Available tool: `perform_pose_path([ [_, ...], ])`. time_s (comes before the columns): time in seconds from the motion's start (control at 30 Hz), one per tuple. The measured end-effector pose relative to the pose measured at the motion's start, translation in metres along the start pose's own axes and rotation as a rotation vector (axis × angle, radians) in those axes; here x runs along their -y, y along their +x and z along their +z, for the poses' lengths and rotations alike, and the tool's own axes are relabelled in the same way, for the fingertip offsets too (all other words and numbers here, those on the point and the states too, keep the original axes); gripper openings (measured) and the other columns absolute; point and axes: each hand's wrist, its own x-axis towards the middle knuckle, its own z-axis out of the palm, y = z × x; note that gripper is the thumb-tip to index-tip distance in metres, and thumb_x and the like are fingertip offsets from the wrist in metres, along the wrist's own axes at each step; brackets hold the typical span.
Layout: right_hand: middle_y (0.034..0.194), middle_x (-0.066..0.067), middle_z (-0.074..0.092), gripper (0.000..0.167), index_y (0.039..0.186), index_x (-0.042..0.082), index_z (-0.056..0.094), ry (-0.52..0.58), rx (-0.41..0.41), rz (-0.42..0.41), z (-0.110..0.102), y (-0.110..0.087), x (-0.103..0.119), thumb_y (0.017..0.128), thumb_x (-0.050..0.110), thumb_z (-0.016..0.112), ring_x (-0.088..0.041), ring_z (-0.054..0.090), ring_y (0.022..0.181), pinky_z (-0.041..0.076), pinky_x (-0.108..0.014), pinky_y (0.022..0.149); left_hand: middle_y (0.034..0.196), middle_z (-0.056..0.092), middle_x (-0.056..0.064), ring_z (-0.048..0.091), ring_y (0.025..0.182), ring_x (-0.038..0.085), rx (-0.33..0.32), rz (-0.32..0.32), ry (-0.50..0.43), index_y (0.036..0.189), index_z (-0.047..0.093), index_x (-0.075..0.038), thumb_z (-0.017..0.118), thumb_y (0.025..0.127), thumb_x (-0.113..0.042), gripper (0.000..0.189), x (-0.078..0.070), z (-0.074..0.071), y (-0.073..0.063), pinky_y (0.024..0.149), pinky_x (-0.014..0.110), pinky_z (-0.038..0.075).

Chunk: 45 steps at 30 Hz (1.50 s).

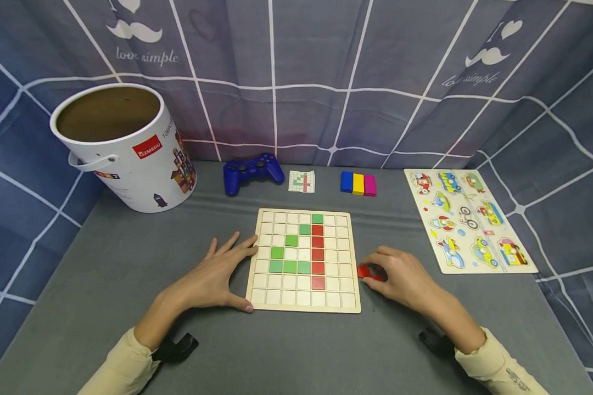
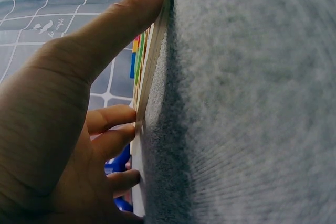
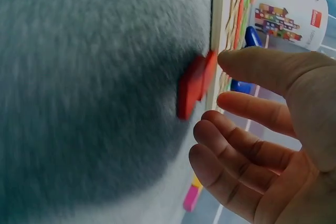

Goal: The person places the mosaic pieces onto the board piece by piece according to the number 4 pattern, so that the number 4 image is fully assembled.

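A wooden grid board [image 1: 303, 307] lies on the grey table, with several green tiles [image 1: 291, 241] and a column of several red tiles [image 1: 317, 242] in its squares. My left hand [image 1: 210, 277] spreads along the board's left side; its thumb touches the lower left corner, its fingertips the left edge. Just off the board's right edge, my right hand [image 1: 400, 277] pinches a red tile [image 3: 209, 74] between thumb and index fingertips. Another red tile [image 3: 190, 87] sits right against it, under the palm in the head view. The right hand's other fingers are loosely bent.
Behind the board are a blue game controller [image 1: 252, 173], a small pattern card [image 1: 301, 181] and a row of blue, yellow and pink blocks [image 1: 358, 184]. A white bucket [image 1: 133, 175] stands at back left. A vehicle picture board [image 1: 469, 219] lies at right, near the curtain [image 1: 548, 181].
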Motion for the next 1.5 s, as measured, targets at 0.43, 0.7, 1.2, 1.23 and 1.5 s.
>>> perform_pose_path([
  [0.43, 0.090, 0.004, 0.064, 0.024, 0.098, 0.009, 0.075, 0.009, -0.035, -0.103, 0.000, 0.018, 0.017, 0.076, 0.008, 0.084, -0.012, 0.059, 0.072, 0.050, -0.032, 0.060, 0.166, 0.018, -0.003, 0.006, 0.152, 0.034, -0.011, -0.004, 0.004, 0.155, 0.038, -0.018, 0.087, 0.057, -0.069, 0.121, 0.001, 0.000, -0.002, 0.109, 0.073, -0.001],
  [0.7, 0.089, 0.005, 0.062, 0.023, 0.097, 0.010, 0.074, 0.085, -0.007, -0.256, 0.019, 0.021, 0.053, 0.076, 0.008, 0.084, -0.005, 0.054, 0.073, 0.049, -0.026, 0.061, 0.166, 0.017, -0.003, 0.005, 0.152, 0.034, 0.002, -0.008, 0.011, 0.156, 0.037, -0.018, 0.087, 0.058, -0.068, 0.121, -0.001, 0.000, -0.003, 0.110, 0.073, -0.002],
  [1.2, 0.092, 0.006, 0.061, 0.018, 0.095, 0.013, 0.078, 0.121, 0.100, -0.264, 0.032, 0.027, 0.077, 0.079, 0.016, 0.086, -0.006, 0.055, 0.077, 0.049, -0.023, 0.065, 0.166, 0.017, -0.002, 0.005, 0.152, 0.034, -0.002, -0.014, 0.008, 0.156, 0.037, -0.017, 0.089, 0.057, -0.065, 0.121, -0.001, -0.002, -0.004, 0.110, 0.073, -0.002],
  [1.23, 0.091, 0.006, 0.061, 0.019, 0.095, 0.013, 0.078, 0.123, 0.101, -0.264, 0.032, 0.028, 0.077, 0.079, 0.017, 0.087, -0.006, 0.054, 0.077, 0.049, -0.023, 0.065, 0.166, 0.017, -0.002, 0.005, 0.152, 0.034, -0.001, -0.014, 0.009, 0.156, 0.037, -0.017, 0.089, 0.057, -0.065, 0.121, -0.001, -0.002, -0.005, 0.110, 0.073, -0.002],
  [1.5, 0.089, 0.005, 0.062, 0.034, 0.102, 0.011, 0.076, 0.119, 0.019, -0.157, 0.013, 0.017, 0.055, 0.075, 0.026, 0.089, -0.007, 0.052, 0.071, 0.046, -0.026, 0.061, 0.166, 0.018, -0.002, 0.005, 0.152, 0.036, -0.004, -0.004, 0.011, 0.155, 0.038, -0.017, 0.087, 0.058, -0.067, 0.120, -0.001, -0.001, -0.003, 0.109, 0.074, -0.001],
])
